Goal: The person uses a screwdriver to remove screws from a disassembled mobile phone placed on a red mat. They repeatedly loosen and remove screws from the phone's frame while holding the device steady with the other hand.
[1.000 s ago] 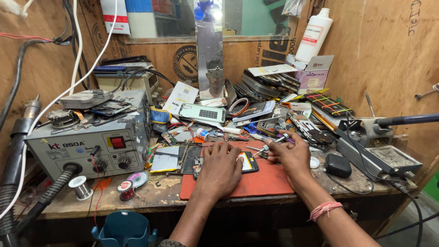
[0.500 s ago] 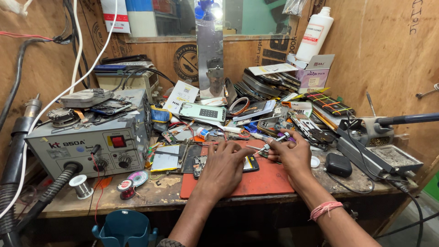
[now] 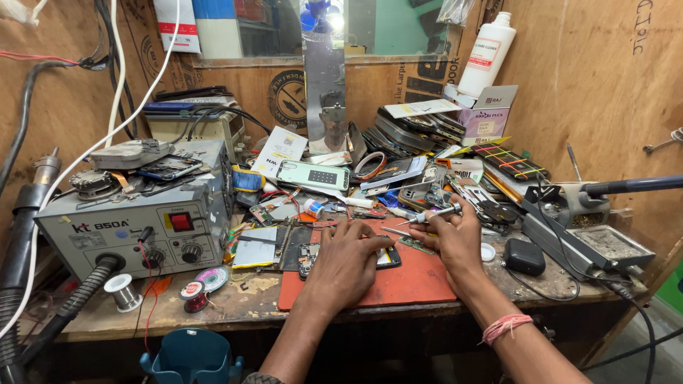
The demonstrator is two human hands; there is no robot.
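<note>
While the head camera looked down on the cluttered bench, the left hand [image 3: 346,262] lay just below the centre of the frame, palm down with its fingers pressed together over an opened phone [image 3: 388,256], pinning it to the red work mat [image 3: 405,284]. Only the phone's dark edges showed to either side of the hand. Right of it, near mid-frame, the right hand [image 3: 455,238] pinched a slim screwdriver [image 3: 427,215] between thumb and fingertips, the shaft slanting down to the left toward the phone; whether its tip touched the phone could not be told. A pink thread band [image 3: 505,327] circled that wrist. At the left of the frame stood a grey hot-air rework station [image 3: 135,220], with a solder spool [image 3: 124,291] below it. A white bottle [image 3: 487,53] stood at the upper right, and a soldering-iron stand [image 3: 590,238] sat at the right edge
</note>
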